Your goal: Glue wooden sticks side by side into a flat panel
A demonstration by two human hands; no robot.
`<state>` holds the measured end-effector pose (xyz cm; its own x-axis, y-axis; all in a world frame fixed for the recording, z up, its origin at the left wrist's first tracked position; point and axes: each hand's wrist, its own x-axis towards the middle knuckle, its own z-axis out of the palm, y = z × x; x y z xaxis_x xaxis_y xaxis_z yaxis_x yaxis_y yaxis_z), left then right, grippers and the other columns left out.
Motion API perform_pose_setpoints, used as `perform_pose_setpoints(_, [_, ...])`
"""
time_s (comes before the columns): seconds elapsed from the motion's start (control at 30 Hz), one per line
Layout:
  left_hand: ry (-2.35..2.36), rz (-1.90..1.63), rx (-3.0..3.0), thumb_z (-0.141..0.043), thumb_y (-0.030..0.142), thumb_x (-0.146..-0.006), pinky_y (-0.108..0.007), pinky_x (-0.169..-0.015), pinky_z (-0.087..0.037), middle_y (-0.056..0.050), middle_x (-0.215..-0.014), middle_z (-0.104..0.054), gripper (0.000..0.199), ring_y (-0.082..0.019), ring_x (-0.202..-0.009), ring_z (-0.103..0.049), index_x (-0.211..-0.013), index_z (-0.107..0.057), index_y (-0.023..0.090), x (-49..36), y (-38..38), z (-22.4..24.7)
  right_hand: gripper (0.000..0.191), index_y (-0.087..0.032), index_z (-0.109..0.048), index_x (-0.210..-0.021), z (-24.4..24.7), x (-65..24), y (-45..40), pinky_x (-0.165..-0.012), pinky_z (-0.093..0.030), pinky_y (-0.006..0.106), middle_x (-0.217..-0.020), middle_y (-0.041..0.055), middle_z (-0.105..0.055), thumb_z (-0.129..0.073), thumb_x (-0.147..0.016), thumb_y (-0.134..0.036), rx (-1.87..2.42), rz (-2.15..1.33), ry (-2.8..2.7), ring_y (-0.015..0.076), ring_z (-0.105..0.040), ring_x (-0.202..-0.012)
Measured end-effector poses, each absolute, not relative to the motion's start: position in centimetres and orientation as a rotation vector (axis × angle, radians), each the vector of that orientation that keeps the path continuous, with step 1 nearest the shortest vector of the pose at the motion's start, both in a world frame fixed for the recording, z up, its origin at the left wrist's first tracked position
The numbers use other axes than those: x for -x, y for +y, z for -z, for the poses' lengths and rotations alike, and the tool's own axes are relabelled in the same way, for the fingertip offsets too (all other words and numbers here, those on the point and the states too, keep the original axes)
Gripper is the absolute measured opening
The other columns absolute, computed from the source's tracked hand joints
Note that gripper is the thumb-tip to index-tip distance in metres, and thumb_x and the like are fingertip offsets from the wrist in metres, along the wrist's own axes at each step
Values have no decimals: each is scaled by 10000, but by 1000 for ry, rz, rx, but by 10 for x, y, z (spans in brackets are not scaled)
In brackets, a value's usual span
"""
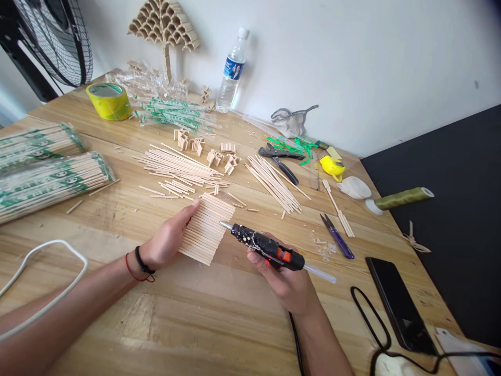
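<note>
My left hand [169, 237] grips a flat panel of thin wooden sticks [207, 227] laid side by side, thumb on its upper left edge. In my right hand [287, 277] is a black hot glue gun [266, 248], its metal nozzle pointing left, close to the panel's right side. A clear glue stick [320, 272] pokes out of the gun's back end. Whether the nozzle touches the panel I cannot tell. Just beyond the panel lie loose wooden sticks [178, 164] and several small stick bundles [214, 156]. Another pile of sticks [272, 183] lies to the right.
Bagged sticks [55, 177] lie left, near yellow tape [108, 102] and a fan [58, 42]. A water bottle [231, 73] and stick-built tree [164, 31] stand at the back. Pliers [282, 156], scissors [336, 236], thread spool [403, 199], phone [401, 303] and cables [371, 313] occupy the right.
</note>
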<state>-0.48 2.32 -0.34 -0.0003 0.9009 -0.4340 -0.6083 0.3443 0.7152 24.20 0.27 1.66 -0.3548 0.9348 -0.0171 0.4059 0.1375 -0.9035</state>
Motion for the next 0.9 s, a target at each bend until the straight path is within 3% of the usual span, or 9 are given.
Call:
perform_pose_setpoints(0.27, [1046, -1174, -533, -762, 316, -929, -335, -1200, -498, -64, -1238, -832, 195, -305, -1519, -526, -1069, -852, 214, 8, 22, 11, 396, -242, -547, -776, -16, -238, 2, -581, -344, 296, -662, -46, -444, -681, -996, -543, 1287, -1233, -1809, 161, -410, -612])
perform_pose_setpoints(0.4, [964, -1127, -391, -715, 380, -969, -399, -1051, -622, -94, -1110, -854, 264, -366, -1286, -713, -1036, -850, 163, 1, 24, -6, 396, -237, -590, -776, -16, -243, 4, -617, -392, 300, -689, -21, -502, -671, -997, -555, 1302, -1170, -1829, 181, -474, -648])
perform_pose_setpoints(0.5, [955, -1149, -307, -692, 352, -985, -375, -935, -672, -89, -1004, -860, 274, -337, -1063, -802, -1094, -840, 149, -1, 25, -11, 400, -234, -623, -791, -16, -244, 3, -620, -413, 297, -693, -16, -521, -683, -981, -581, 1313, -1152, -1789, 184, -486, -648])
perform_pose_setpoints(0.6, [956, -1150, -274, -661, 336, -1006, -354, -888, -681, -84, -962, -858, 297, -315, -990, -817, -1157, -825, 140, -1, 26, -12, 421, -235, -624, -784, -16, -245, 3, -601, -413, 296, -681, -17, -521, -689, -967, -609, 1328, -1163, -1754, 180, -477, -625])
perform_pose_setpoints(0.73, [934, -1136, -288, -664, 350, -1001, -364, -891, -678, -91, -978, -858, 300, -328, -1024, -809, -1129, -830, 135, 0, 26, -10, 419, -236, -615, -780, -15, -245, 4, -595, -409, 299, -681, -12, -529, -677, -975, -602, 1320, -1158, -1778, 183, -480, -626])
perform_pose_setpoints(0.9, [983, -1132, -387, -758, 353, -935, -364, -1066, -608, -72, -1125, -851, 237, -338, -1265, -721, -1059, -843, 169, 2, 23, -4, 397, -231, -615, -781, -13, -240, 4, -605, -415, 292, -710, -9, -550, -695, -979, -566, 1286, -1217, -1793, 179, -504, -649])
